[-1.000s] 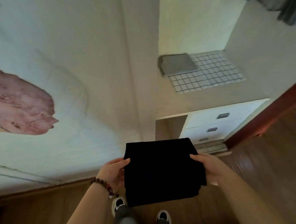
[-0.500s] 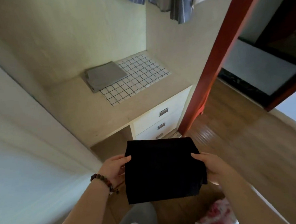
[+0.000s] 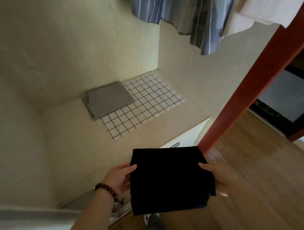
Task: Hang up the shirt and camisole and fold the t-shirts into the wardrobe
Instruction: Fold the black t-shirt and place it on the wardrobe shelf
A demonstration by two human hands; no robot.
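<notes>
A folded black t-shirt (image 3: 169, 179) is held flat in front of me, just short of the wardrobe shelf. My left hand (image 3: 118, 177) grips its left edge and my right hand (image 3: 216, 176) grips its right edge. On the shelf, a folded grey t-shirt (image 3: 108, 98) lies on the left part of a white grid-patterned mat (image 3: 147, 104). A blue striped shirt (image 3: 182, 11) hangs above at the top, with a white garment (image 3: 258, 10) hanging to its right.
The cream wardrobe shelf (image 3: 74, 130) has drawers (image 3: 183, 141) under its front right edge. A red-brown wardrobe frame post (image 3: 249, 84) stands on the right. Wooden floor (image 3: 257, 161) lies beyond it. My shoe (image 3: 147, 219) shows below the black t-shirt.
My view has turned from the wall toward the wardrobe and come closer to the shelf. Both hands keep the same hold on the black t-shirt.
</notes>
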